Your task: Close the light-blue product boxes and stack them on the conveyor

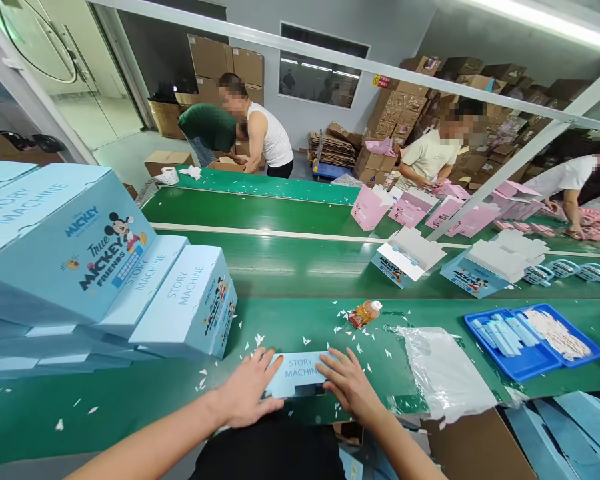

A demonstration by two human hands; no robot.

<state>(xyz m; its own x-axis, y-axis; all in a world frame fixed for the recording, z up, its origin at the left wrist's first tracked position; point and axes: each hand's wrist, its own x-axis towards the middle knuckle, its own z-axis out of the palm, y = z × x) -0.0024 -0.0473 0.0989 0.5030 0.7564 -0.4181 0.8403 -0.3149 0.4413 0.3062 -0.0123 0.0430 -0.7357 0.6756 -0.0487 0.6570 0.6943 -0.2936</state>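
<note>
A light blue cardboard box (295, 375) marked "STORY MACHINE" lies on the green bench right in front of me. A dark gap shows along its near edge. My left hand (245, 390) grips the box's left end, fingers over the top and thumb at the near side. At the opposite end, my right hand (353, 387) holds the right edge, its fingertips resting on the lid. The box's underside is hidden. Stacked finished-looking blue boxes (180, 300) with a cartoon mouse print stand to the left of my left hand.
A small drink bottle (365, 314) lies beyond my right hand, among white paper scraps. Farther right are a plastic bag (445, 373) and blue trays (517, 370) with parts. Open blue boxes (400, 260) and pink boxes (370, 208) line the conveyor (280, 263). Several people work across it.
</note>
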